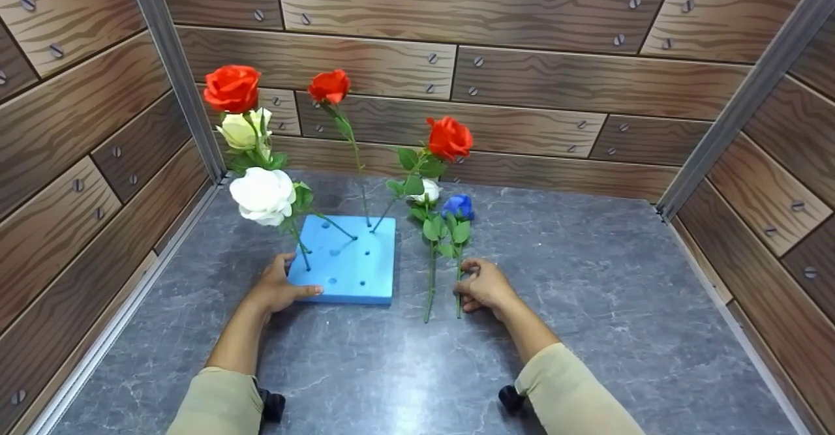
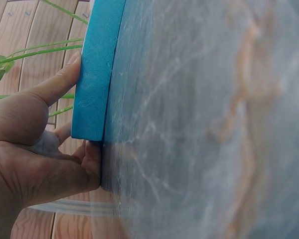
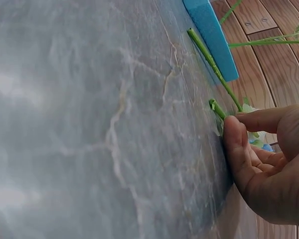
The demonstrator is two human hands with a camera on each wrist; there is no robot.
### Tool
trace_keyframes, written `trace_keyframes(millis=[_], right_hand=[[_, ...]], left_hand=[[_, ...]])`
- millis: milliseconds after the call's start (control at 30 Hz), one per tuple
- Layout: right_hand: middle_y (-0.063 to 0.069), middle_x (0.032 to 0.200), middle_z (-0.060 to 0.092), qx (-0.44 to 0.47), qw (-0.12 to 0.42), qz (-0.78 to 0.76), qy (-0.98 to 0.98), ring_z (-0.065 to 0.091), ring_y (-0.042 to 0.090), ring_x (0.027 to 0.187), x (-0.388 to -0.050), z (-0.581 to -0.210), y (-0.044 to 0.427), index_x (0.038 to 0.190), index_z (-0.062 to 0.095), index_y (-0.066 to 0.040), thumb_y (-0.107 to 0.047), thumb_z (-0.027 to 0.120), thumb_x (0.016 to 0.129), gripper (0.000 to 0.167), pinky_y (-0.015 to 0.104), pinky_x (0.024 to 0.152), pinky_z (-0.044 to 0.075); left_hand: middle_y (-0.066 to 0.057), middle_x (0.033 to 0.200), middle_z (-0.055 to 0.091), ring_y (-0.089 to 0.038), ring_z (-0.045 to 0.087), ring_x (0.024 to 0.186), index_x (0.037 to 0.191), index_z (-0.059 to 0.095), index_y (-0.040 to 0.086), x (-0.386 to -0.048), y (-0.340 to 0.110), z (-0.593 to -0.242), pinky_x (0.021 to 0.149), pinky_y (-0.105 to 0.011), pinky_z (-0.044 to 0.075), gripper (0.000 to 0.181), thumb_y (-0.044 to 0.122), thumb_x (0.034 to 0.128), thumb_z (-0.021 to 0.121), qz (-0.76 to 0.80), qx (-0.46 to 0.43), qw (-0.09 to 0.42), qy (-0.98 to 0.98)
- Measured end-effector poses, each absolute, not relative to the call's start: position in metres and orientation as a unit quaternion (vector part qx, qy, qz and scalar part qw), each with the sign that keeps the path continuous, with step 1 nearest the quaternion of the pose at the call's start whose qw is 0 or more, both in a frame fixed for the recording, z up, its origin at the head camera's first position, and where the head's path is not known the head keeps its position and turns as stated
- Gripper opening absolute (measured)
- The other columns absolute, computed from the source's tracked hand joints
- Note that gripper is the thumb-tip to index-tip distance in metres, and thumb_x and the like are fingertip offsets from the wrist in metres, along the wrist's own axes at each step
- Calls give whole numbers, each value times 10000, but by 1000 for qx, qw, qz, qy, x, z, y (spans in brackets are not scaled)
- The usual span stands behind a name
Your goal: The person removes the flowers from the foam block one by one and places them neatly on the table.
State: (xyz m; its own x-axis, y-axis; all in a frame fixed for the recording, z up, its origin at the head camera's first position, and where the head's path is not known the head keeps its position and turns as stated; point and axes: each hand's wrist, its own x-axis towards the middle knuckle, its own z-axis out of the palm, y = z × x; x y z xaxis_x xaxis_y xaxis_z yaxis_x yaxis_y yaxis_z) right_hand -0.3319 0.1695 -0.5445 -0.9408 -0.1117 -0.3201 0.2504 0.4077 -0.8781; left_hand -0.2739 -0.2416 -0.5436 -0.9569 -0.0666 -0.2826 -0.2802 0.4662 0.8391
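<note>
My left hand (image 1: 271, 289) holds the near left corner of a light blue foam block (image 1: 349, 262), thumb on its top and fingers by its side. In the left wrist view the fingers are partly behind the block (image 2: 92, 84). My right hand (image 1: 485, 285) pinches the lower stem of a blue artificial rose (image 1: 458, 207) lying on the table. Left of it lies a white rose (image 1: 425, 190). Standing in the block are a large white rose (image 1: 263, 195), a pale yellow rose (image 1: 239, 130) and red roses (image 1: 329, 86), their stems leaning various ways.
Several holes show in the block's top. The grey marbled tabletop (image 1: 620, 330) is bounded by wood-patterned walls (image 1: 522, 11) at the back and both sides. Metal posts (image 1: 737, 96) stand at the rear corners. The tall red rose (image 1: 450, 138) leans over the lying flowers.
</note>
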Motion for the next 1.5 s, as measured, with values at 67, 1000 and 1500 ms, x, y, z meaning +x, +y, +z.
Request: trace_keyframes(millis=[67,1000,1500], right_hand=[[42,834,615,36,151,-534,831,552,120,572,-332,-544,167,1443,546,22,-10,723,965,511,240,467,524],[308,1422,609,-56,-4,-632,773,697,437,1266,-343,-533,93,1423,587,64,-48,759,986,483,358,974,634],[288,1498,587,-75,11,-669,739,656,428,1371,-365,-532,65,1460,593,23,-30,756,995,496,370,1048,623]], left_hand=[[-392,1712,199,-575,197,1618,1679,188,-17,-274,-242,-544,1331,-674,231,1127,312,884,916,507,-103,105,850],[-382,1713,209,-568,211,1616,1663,215,-46,-275,-241,-544,1333,-657,242,1106,249,869,926,518,-93,93,845],[-398,1724,184,-574,187,1623,1655,241,-52,-277,-238,-543,1339,-655,226,1077,198,866,931,514,-101,88,847]])
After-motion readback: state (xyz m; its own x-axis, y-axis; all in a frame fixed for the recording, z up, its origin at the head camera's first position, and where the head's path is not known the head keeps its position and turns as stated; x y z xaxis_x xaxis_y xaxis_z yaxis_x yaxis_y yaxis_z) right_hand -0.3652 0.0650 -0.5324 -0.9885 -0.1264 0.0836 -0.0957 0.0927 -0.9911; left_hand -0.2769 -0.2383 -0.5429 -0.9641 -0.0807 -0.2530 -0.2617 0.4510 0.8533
